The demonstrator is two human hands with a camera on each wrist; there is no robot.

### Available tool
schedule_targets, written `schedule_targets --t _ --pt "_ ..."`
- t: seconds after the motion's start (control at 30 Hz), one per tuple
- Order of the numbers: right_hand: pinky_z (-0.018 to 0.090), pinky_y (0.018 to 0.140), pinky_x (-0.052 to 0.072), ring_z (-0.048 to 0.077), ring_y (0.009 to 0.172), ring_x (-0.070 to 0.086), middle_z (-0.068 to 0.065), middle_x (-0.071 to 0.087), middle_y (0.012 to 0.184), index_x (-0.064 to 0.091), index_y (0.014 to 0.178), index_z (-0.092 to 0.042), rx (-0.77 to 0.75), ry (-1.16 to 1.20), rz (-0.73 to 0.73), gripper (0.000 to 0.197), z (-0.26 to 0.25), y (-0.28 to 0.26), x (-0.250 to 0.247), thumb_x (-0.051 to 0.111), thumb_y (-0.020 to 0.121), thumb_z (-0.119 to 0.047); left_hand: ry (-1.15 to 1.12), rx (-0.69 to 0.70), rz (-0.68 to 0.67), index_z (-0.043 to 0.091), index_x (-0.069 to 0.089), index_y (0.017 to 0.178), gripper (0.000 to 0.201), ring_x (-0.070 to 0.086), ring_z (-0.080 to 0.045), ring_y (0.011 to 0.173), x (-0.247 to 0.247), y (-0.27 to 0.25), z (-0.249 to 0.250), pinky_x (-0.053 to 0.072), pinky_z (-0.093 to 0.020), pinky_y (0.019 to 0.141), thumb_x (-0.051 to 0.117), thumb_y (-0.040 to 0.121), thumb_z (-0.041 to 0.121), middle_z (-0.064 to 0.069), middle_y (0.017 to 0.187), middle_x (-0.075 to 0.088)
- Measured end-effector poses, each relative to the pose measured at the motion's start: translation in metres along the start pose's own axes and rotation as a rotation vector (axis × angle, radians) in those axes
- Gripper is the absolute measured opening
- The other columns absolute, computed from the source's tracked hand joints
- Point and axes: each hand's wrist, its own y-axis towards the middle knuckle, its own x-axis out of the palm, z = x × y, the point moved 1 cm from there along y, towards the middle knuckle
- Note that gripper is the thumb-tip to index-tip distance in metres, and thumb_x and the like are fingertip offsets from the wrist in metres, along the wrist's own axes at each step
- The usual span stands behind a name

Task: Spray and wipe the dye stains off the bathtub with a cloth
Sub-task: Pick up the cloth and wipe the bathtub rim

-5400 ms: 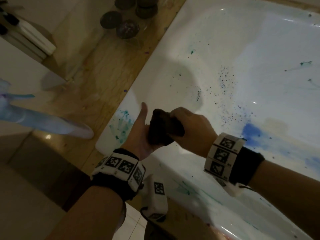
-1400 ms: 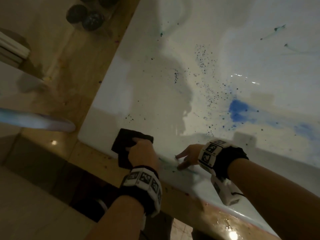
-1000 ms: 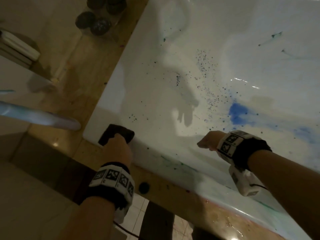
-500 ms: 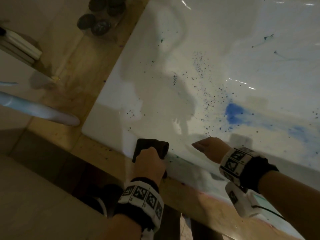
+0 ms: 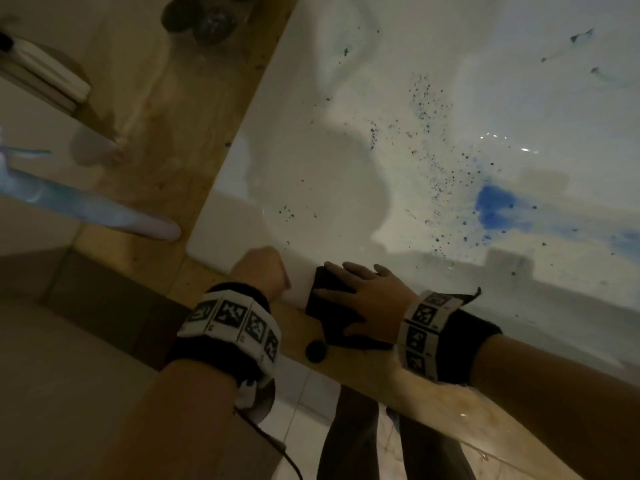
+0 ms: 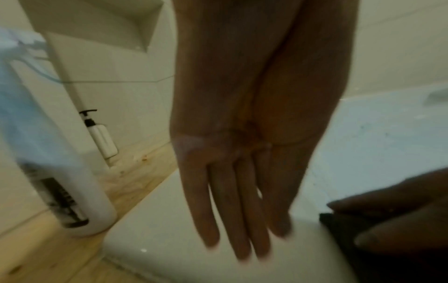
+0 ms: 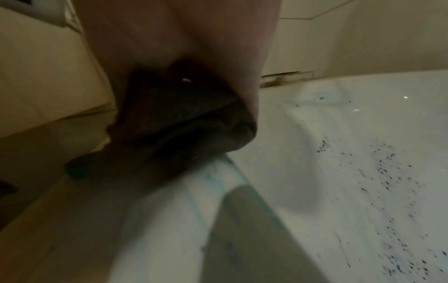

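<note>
The white bathtub (image 5: pixel 311 174) carries a blue dye patch (image 5: pixel 495 206) and dark specks (image 5: pixel 433 133) on its inner wall; the specks (image 7: pixel 387 172) also show in the right wrist view. A dark cloth (image 5: pixel 325 317) lies on the near rim. My right hand (image 5: pixel 360 282) lies flat on the cloth with its fingers spread. The cloth (image 7: pixel 184 118) bulges out under the palm. My left hand (image 5: pixel 263 268) hangs just left of it, holding nothing. Its fingers (image 6: pixel 237 220) are straight above the rim. A white spray bottle (image 5: pixel 104 213) stands on the ledge at the left.
A wooden surround (image 5: pixel 180 116) borders the tub. Dark round objects (image 5: pixel 201 19) sit at its far end, and a small dark round thing (image 5: pixel 315 351) sits near my wrists. A pump bottle (image 6: pixel 101 137) stands by the wall. Faint teal streaks (image 7: pixel 218 181) mark the rim.
Half a second ago my left hand held the cloth on the rim and my right hovered empty. Now the right hand is on the cloth; the left has let go and moved left.
</note>
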Motion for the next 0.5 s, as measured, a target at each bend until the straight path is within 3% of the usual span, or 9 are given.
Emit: schedule_targets --t 0.07,0.13,0.2,0.3,0.37,0.43,0.5 --pt "0.054 0.113 0.010 0.029 0.143 0.000 -0.001 -0.017 0.155 0.000 0.146 -0.040 0.031 -0.076 0.019 0.074 -0.009 0.005 0.006 0.046 0.089 -0.053 0.025 -0.024 0.096 0.003 0.060 0.118 0.030 0.058 -0.026 0.108 0.008 0.008 -0.009 0.046 -0.031 0.091 0.056 0.088 0.009 -0.012 0.121 0.059" --pt "0.053 0.110 0.018 0.032 0.141 0.005 0.004 -0.017 0.155 0.000 0.147 -0.037 0.060 -0.119 0.042 0.073 -0.015 0.007 0.012 0.044 0.090 -0.053 0.068 -0.020 0.062 0.004 0.056 0.118 0.033 0.057 -0.025 0.108 0.027 0.013 -0.006 0.047 -0.031 0.088 0.060 0.087 0.014 -0.012 0.123 0.055" --pt "0.049 0.105 0.026 0.033 0.138 0.014 0.008 -0.010 0.156 0.007 0.148 -0.034 0.051 -0.100 0.107 0.068 -0.017 0.006 0.013 0.044 0.092 -0.049 0.116 -0.033 0.051 0.002 0.044 0.128 0.051 0.048 -0.027 0.117 0.046 0.017 0.000 0.045 -0.036 0.096 0.064 0.085 0.021 -0.015 0.134 0.040" --pt "0.042 0.100 0.034 0.030 0.129 0.031 0.008 0.018 0.153 0.029 0.143 -0.026 0.049 -0.002 0.169 0.056 -0.007 0.005 0.005 0.044 0.093 -0.045 0.114 -0.082 0.072 -0.001 0.026 0.141 0.078 0.034 -0.030 0.130 0.056 0.020 0.003 0.037 -0.041 0.106 0.067 0.083 0.030 -0.017 0.147 0.021" --pt "0.036 0.099 0.036 0.024 0.119 0.040 0.003 0.040 0.139 0.043 0.135 -0.024 0.111 0.205 0.204 0.045 0.003 0.003 -0.002 0.044 0.093 -0.040 0.150 -0.083 0.097 -0.001 0.023 0.143 0.082 0.033 -0.030 0.131 0.058 0.018 0.002 0.035 -0.040 0.107 0.067 0.083 0.036 -0.017 0.149 0.020" --pt "0.026 0.096 0.036 0.020 0.110 0.049 0.000 0.056 0.122 0.057 0.121 -0.025 0.295 0.520 0.397 0.032 0.018 0.000 -0.009 0.047 0.092 -0.035 0.194 -0.075 0.135 -0.001 0.025 0.142 0.080 0.035 -0.029 0.130 0.057 0.014 0.003 0.034 -0.038 0.105 0.064 0.085 0.040 -0.016 0.148 0.023" --pt "0.020 0.091 0.031 0.019 0.111 0.051 0.000 0.058 0.120 0.059 0.120 -0.024 0.500 0.680 0.665 0.029 0.034 -0.008 -0.012 0.049 0.093 -0.030 0.198 -0.076 0.147 0.000 0.032 0.137 0.075 0.037 -0.029 0.128 0.053 0.011 0.007 0.037 -0.037 0.102 0.064 0.084 0.042 -0.015 0.144 0.029"
